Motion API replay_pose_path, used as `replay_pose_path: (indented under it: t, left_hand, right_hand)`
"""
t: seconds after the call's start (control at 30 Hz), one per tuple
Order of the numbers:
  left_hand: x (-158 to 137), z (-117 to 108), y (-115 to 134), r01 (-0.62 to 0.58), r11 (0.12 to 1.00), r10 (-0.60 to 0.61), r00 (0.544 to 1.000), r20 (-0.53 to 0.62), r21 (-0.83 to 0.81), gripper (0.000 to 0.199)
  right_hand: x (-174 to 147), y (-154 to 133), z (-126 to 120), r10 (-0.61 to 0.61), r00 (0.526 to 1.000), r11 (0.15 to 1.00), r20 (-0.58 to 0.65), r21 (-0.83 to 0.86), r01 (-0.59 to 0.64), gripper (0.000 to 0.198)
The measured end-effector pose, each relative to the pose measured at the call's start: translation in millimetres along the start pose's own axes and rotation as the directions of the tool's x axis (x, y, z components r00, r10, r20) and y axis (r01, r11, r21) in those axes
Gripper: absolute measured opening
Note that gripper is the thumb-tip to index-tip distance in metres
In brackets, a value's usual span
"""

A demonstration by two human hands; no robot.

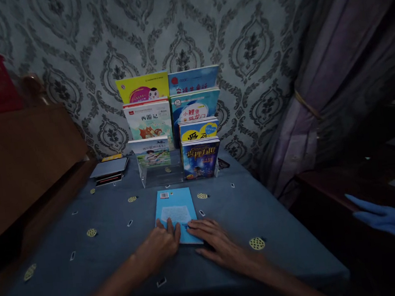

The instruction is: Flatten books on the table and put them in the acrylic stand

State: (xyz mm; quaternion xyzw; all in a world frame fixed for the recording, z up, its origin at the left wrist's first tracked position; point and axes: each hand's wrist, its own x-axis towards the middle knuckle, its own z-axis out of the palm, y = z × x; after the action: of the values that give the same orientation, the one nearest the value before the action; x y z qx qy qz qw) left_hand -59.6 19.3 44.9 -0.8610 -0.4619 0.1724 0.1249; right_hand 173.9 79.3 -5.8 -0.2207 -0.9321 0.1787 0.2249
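A light blue book [175, 199] lies on the tablecloth in front of me, with a barcode at its top left corner and a pale text panel in its middle. On its lower left part rests my left hand [163, 241], fingers slightly bent and apart, tips touching the cover. My right hand [217, 241] reaches over the lower right edge, its fingers stretched out over the cover. Neither hand is wrapped around the book. Just beyond it stands a clear acrylic book rack [163, 176] holding books in two tiered columns.
A dark blue book [201, 159] fronts the rack's right column; a landscape-covered book [151, 152] fronts the left. Several flat items, including a grey one [110, 167], lie at back left. A wooden headboard [23, 158] borders the left side; a purple curtain [299, 74] and blue glove [394, 220] are right.
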Motion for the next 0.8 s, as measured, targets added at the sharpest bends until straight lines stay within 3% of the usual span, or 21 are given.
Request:
replay_pose_path:
  t: [0.13, 0.37, 0.53, 0.6, 0.67, 0.73, 0.8]
  left_hand:
    - [-12, -21, -7, -0.018, 1.0, 0.018, 1.0, 0.022, -0.016, 0.055]
    - [-33, -53, -19, -0.031, 0.997, 0.025, 0.997, -0.079, -0.076, 0.053]
    - [-42, -66, -41, 0.016, 0.981, -0.062, 0.97, -0.236, -0.191, 0.048]
    - [-42, -67, -55, 0.037, 0.942, -0.166, 0.915, -0.367, -0.332, 0.047]
    - [-38, -62, -69, 0.045, 0.849, -0.332, 0.821, -0.465, -0.526, 0.044]
    - [-29, -50, -81, 0.04, 0.711, -0.508, 0.72, -0.474, -0.702, 0.043]
    - [-15, -31, -89, 0.041, 0.584, -0.63, 0.653, -0.421, -0.811, 0.042]
  right_hand:
    - [1, 10, -2, -0.018, 0.999, 1.0, -0.037, 0.017, 0.019, 0.056]
    - [20, 39, -2, 0.04, 0.989, 0.994, -0.14, 0.111, -0.024, 0.045]
    - [52, 50, -9, 0.087, 0.98, 0.978, -0.178, 0.2, -0.051, 0.037]
    - [66, 51, -11, 0.106, 0.97, 0.97, -0.218, 0.237, -0.053, 0.034]
    - [78, 52, -12, 0.139, 0.952, 0.959, -0.273, 0.276, -0.06, 0.032]
    - [87, 52, -11, 0.174, 0.928, 0.947, -0.329, 0.314, -0.066, 0.032]
    - [92, 53, -8, 0.199, 0.907, 0.939, -0.37, 0.337, -0.069, 0.032]
